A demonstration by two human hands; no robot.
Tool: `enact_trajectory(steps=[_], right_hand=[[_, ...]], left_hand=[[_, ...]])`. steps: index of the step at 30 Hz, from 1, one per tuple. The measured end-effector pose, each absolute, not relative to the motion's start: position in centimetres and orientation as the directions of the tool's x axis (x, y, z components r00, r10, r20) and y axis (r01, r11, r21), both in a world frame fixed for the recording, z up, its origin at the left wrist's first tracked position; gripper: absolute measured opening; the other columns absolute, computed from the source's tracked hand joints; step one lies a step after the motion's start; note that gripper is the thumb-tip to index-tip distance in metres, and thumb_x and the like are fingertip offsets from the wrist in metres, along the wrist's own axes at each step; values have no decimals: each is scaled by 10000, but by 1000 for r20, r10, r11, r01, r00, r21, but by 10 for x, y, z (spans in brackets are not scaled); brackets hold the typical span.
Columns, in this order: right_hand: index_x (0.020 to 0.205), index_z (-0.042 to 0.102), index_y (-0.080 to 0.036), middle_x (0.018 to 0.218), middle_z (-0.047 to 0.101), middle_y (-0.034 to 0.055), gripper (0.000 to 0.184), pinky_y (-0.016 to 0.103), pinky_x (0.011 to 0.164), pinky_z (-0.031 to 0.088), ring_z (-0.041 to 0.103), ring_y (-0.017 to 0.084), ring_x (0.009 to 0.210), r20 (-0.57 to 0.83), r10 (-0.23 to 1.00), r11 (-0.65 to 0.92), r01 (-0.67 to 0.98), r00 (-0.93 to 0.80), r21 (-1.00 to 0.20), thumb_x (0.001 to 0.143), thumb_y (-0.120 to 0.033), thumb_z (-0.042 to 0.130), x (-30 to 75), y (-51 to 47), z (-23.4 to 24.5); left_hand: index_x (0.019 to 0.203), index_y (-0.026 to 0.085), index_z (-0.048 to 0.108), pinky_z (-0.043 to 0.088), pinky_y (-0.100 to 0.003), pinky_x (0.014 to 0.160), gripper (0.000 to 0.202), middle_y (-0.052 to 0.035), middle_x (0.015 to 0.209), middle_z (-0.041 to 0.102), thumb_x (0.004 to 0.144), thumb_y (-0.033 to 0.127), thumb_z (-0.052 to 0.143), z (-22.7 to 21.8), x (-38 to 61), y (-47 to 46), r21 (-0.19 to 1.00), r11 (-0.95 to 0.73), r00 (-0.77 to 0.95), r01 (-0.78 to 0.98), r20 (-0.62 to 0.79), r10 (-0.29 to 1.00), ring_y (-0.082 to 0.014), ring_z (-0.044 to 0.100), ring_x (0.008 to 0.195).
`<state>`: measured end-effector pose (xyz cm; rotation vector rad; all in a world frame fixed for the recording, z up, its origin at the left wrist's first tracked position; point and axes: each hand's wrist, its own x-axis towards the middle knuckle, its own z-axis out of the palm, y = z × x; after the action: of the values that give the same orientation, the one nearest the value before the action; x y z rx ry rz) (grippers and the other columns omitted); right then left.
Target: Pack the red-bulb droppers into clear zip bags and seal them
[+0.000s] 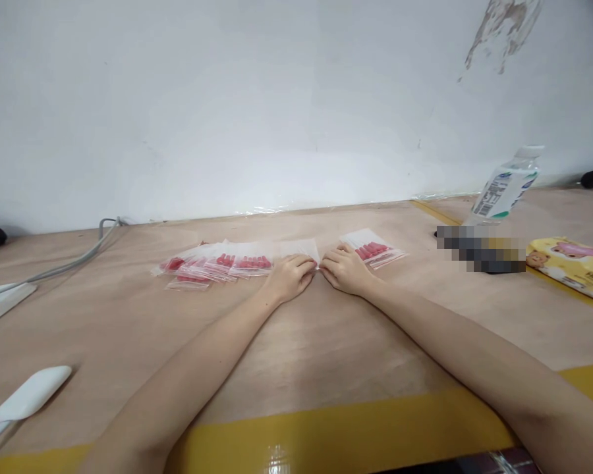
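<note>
At the middle of the table, my left hand (290, 276) and my right hand (346, 268) almost meet, fingers bent and closed. Both sets of fingertips pinch the near edge of a small clear plastic zip bag (299, 247), which lies flat beyond them. My fingers cover that edge and whatever may be in it. Left of my left hand, several similar bags (217, 264) overlap in a row, with small red oval pieces (254, 262) inside. Just past my right hand sits a short stack of bags (368, 240) with the same kind of red pieces (373, 250).
A plastic bottle (508, 184) stands at the back right, near a blurred-out dark object (489, 253) and a yellow packet (573, 263). On the left are a grey cable (86, 253) and a white charger-like block (34, 394). A white wall (227, 118) rises behind the table.
</note>
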<state>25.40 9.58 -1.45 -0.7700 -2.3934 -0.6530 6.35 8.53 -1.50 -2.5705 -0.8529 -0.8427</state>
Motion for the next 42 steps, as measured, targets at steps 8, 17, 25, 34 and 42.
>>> enact_trajectory(steps=[8, 17, 25, 34, 42], right_hand=[[786, 636, -155, 767, 629, 62, 222, 300, 702, 302, 514, 156, 737, 636, 332, 757, 599, -697, 262, 870, -226, 443, 253, 97, -17], [748, 606, -139, 745, 608, 72, 220, 294, 687, 308, 500, 162, 712, 619, 343, 767, 591, -706, 249, 863, -194, 427, 256, 97, -15], [736, 595, -144, 734, 614, 67, 206, 296, 691, 310, 508, 164, 722, 632, 365, 769, 604, -684, 210, 854, -182, 430, 261, 95, -14], [926, 594, -162, 956, 625, 92, 179, 302, 705, 337, 548, 183, 833, 625, 455, 753, 649, -635, 112, 862, -255, 454, 264, 89, -14], [951, 535, -158, 1043, 612, 105, 196, 296, 714, 427, 573, 187, 884, 591, 580, 755, 641, -560, -134, 817, -91, 408, 251, 98, -19]], left_hand=[[795, 121, 609, 484, -346, 735, 162, -88, 836, 650, 836, 106, 453, -15, 68, 93, -300, -761, 745, 576, 576, 337, -206, 607, 795], [752, 126, 580, 482, -324, 708, 210, -78, 775, 636, 876, 142, 411, -9, 60, 100, -428, -746, 814, 510, 520, 258, -184, 602, 755], [807, 134, 585, 487, -330, 740, 226, -84, 833, 641, 903, 164, 383, -3, 16, 82, -435, -710, 802, 554, 509, 313, -180, 602, 796], [834, 144, 605, 473, -329, 787, 278, -70, 813, 646, 936, 197, 351, -7, 8, 75, -346, -686, 737, 640, 529, 420, -176, 603, 777], [1152, 154, 540, 174, -575, 1021, 507, -169, 1242, 496, 819, 532, 484, 1, -10, 62, -274, -454, 521, 848, 591, 617, -356, 379, 1204]])
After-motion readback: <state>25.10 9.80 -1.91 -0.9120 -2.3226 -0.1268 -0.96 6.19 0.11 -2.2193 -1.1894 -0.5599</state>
